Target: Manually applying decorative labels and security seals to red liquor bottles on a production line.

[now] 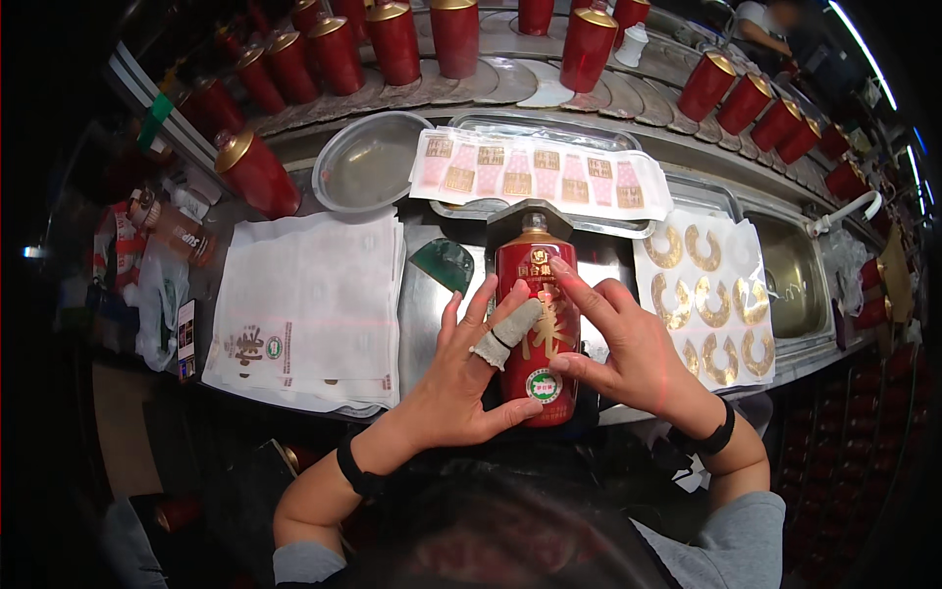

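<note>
A red bottle with gold lettering and a round green-and-white emblem lies on its back in front of me, its neck pointing away. My left hand rests against its left side with the fingers spread, the thumb near the emblem. A cloth wrap with a dark band covers one left finger. From the right, my right hand touches the bottle's front with index fingertip and thumb, the fingers apart. Left of the bottle lies a dark green scraper. Part of the lettering is hidden under my fingers.
White decal sheets are stacked at left, pink-and-gold decal sheets across a metal tray behind, gold C-shaped decals at right. A metal bowl, a sink and a conveyor carrying several red bottles surround the bench. Another person stands far right.
</note>
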The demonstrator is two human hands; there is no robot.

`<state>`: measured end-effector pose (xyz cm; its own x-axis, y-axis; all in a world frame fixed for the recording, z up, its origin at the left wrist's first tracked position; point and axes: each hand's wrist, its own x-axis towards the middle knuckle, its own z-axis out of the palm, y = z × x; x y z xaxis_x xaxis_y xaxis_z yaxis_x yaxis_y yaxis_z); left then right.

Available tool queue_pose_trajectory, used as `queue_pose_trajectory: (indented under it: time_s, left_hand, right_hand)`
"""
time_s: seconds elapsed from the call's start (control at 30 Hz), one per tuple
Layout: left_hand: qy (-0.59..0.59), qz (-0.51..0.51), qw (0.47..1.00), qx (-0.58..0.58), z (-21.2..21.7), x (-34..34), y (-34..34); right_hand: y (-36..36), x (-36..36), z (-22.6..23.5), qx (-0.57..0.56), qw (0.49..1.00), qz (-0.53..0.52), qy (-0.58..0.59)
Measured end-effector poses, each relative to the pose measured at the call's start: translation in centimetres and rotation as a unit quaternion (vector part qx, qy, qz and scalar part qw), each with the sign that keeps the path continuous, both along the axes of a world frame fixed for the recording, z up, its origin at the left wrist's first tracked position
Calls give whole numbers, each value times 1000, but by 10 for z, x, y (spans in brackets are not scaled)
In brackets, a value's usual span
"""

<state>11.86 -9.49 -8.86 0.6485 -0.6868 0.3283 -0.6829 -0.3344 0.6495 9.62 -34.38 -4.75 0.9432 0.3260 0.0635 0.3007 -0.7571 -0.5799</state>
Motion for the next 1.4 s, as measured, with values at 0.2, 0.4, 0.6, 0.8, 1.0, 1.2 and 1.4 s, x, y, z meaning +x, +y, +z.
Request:
queue_pose_trajectory:
  time_s: [0.2,0.4,0.6,0.8,1.0,1.2,1.4]
  left_hand:
    - [22,-18,999,-28,-6,7,2]
    - [19,-28,999,-2,-5,8,-2]
    - [104,37,979,-169,-12,0,-14]
    - [268,1,939,-214,-17,-2,-16]
    - [333,-13,902,-273,-28,6,-9]
    - [311,-7,916,-254,-27,7,-8]
    - [86,-11,988,-129,-16,9,-1]
  right_hand:
    - [9,6,-1,-8,999,5,33]
    - [1,5,-4,12,999,-13,44]
    - [-1,-8,-7,24,999,18,18]
    - [-1,-13,-17,20,999,31,31]
    - [6,-8,-11,-12,996,31,80]
    - [1,-9,-4,-4,995,30,91]
    - [-1,-13,-4,12,994,26,104]
